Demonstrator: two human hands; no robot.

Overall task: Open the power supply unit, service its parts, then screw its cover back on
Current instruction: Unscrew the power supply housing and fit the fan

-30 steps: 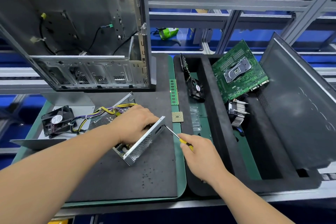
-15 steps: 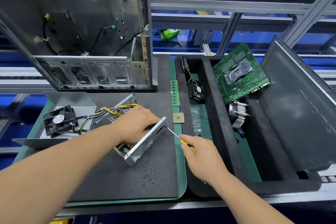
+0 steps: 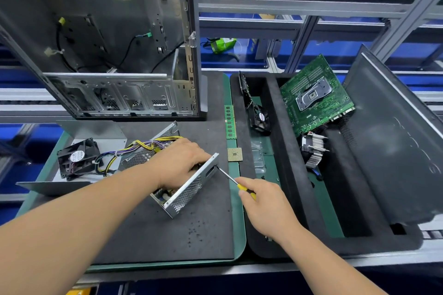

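Bare dark mat (image 3: 148, 235) is lying open along the bench's near edge, below the power supply unit (image 3: 185, 190). The computer case (image 3: 107, 55) is walling off the far left corner; a fan (image 3: 78, 159) and cable bundle (image 3: 134, 148) are crowding the left edge. The foam tray (image 3: 275, 244) is bordering the right, its near channel open.

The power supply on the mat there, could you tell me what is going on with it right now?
A person is working on the power supply unit, which lies on the dark mat. The left hand grips its metal housing, while the right hand holds a yellow-handled screwdriver with its tip at the housing's upper corner. A wired fan lies beside it.
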